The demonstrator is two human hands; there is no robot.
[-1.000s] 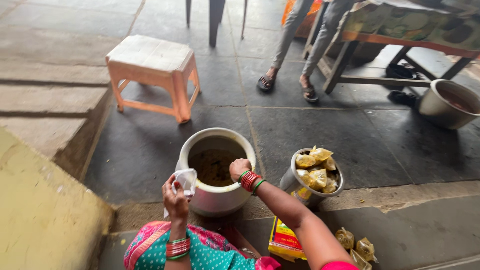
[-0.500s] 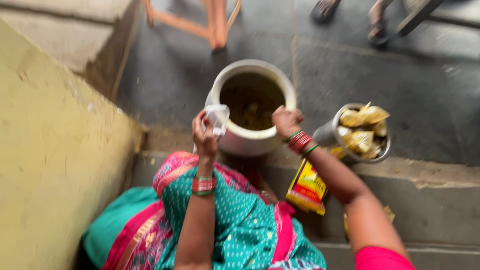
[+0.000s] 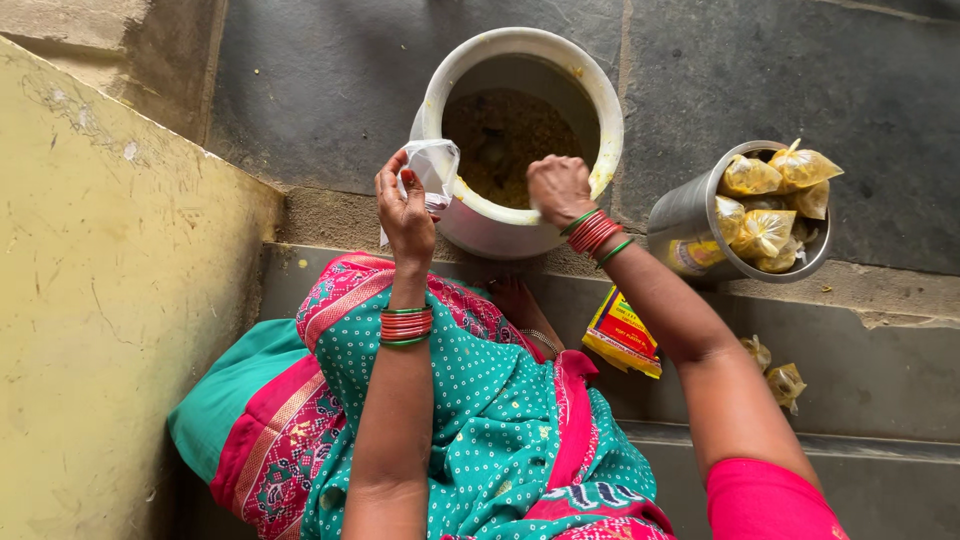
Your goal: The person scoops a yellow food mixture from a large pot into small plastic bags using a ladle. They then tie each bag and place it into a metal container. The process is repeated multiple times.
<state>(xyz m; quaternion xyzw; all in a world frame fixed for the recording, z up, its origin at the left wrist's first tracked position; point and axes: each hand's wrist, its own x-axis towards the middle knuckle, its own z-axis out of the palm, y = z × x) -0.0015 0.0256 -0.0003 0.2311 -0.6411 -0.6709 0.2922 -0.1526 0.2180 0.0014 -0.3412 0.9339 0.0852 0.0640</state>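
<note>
Left hand (image 3: 405, 212): fingers pinch small clear plastic bag (image 3: 428, 170), held at near-left rim of white pot (image 3: 600, 95). Right hand (image 3: 560, 188): fingers curled closed over pot's near rim; what they grip cannot be told. Pot holds yellowish food (image 3: 505, 140), stands on stone floor (image 3: 720, 70) at step edge. Steel container (image 3: 690, 215) with filled yellow packets (image 3: 765, 230) just right of pot.
</note>
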